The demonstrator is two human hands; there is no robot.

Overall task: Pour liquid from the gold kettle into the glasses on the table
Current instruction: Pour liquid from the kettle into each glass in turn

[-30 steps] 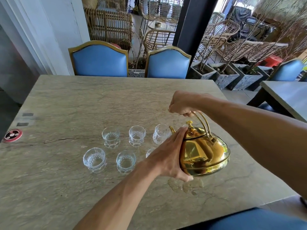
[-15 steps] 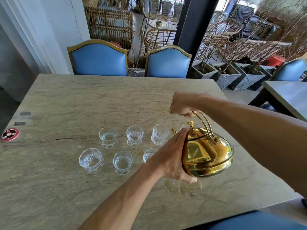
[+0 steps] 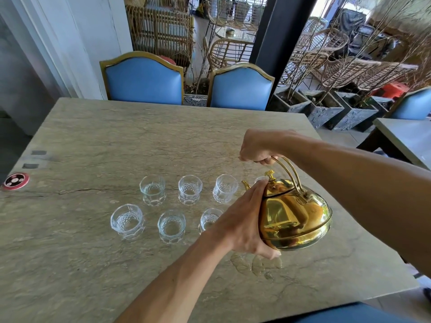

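The right hand [image 3: 258, 148] is closed around the top of the arched handle [image 3: 288, 170] of the gold kettle [image 3: 295, 215], holding it above the stone table [image 3: 116, 136]. The left hand [image 3: 242, 220] lies spread and flat against the kettle's near side, fingertips reaching the lid by its knob [image 3: 269, 174], thumb under the base. The kettle is tipped, its spout [image 3: 245, 184] pointing left and away toward the far row of glasses [image 3: 190, 192], where a further glass [image 3: 258, 179] shows just behind the spout. Three glasses of the near row [image 3: 172, 226] stand left of the left hand. Wet patches [image 3: 256, 262] lie on the table under the kettle.
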